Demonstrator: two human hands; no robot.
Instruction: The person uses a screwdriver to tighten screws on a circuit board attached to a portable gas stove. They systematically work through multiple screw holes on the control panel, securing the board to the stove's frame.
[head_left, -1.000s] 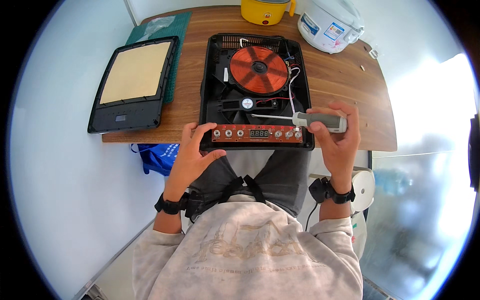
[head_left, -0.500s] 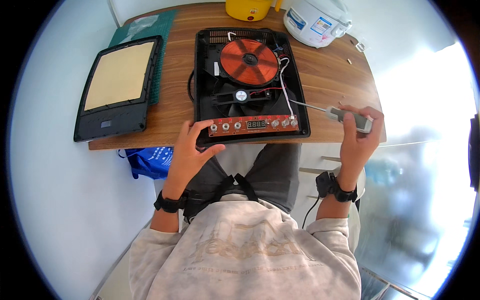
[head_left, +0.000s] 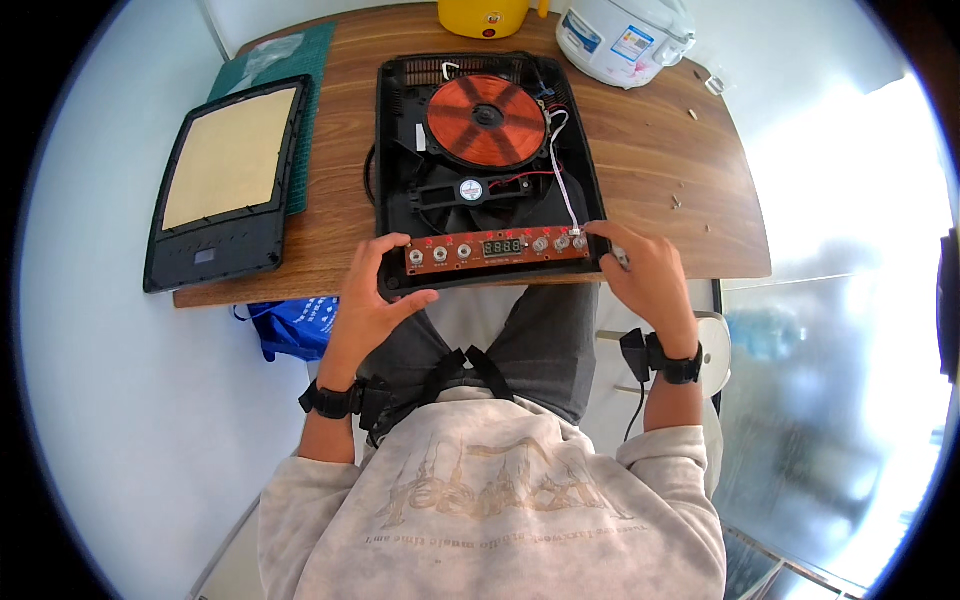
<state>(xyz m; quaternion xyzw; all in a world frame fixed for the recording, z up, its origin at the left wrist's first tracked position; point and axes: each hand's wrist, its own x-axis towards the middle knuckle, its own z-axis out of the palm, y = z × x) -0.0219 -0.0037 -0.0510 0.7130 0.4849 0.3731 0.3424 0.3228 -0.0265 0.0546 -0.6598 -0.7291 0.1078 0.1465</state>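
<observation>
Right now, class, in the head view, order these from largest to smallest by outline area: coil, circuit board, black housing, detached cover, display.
1. Black housing
2. Detached cover
3. Coil
4. Circuit board, longer than the coil but much narrower
5. Display

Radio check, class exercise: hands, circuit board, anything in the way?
Left hand at left end of circuit board, thumb spread. Right hand at right end, grey object partly hidden beneath. Board along front of black housing. White cable near right hand.
</observation>
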